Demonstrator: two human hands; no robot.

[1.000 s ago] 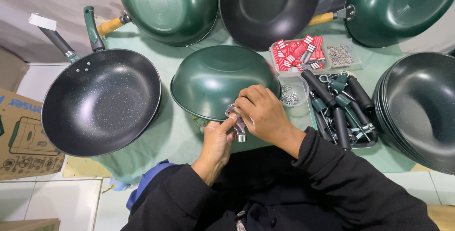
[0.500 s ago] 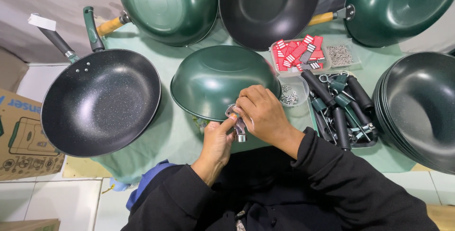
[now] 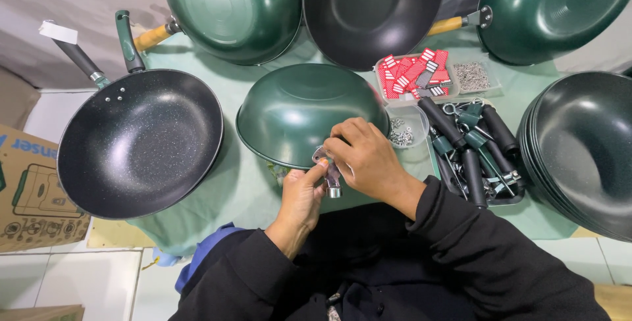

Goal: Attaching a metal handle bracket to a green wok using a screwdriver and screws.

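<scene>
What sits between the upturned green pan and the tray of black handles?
Head view: a small clear tub of silvery washers lies between the upturned green pan and the tray of black handles.

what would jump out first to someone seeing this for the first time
Green and black woks ring the table: a speckled black wok at left, a stack of dark pans at right. In the middle, the left hand and right hand pinch a small metal bracket at the rim of an upturned green wok.

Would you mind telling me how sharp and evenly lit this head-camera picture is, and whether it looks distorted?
Head view: sharp throughout, soft even light; mild glare on the upturned green pan; wide-lens bending at the edges; both hands, left and right, free of blur.
</scene>
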